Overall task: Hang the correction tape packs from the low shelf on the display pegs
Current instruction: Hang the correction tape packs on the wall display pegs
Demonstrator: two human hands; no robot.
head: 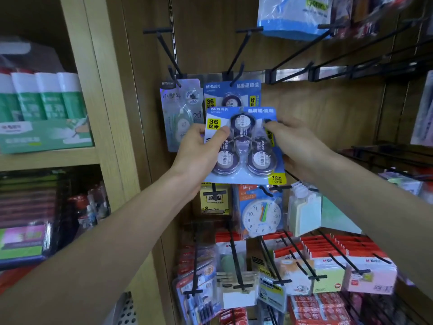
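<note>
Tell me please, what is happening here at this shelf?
A person holds a blue card pack of three correction tapes with both hands, the left hand and right hand gripping its sides. They hold it up in front of the same kind of blue pack already hanging on a black peg. It is not yet hung.

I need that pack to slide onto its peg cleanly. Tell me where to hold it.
Grip the blue correction tape pack by its flat card side edges, one hand from each side, as the left hand and right hand do; the blister bulges centrally, and the top must stay free.
</note>
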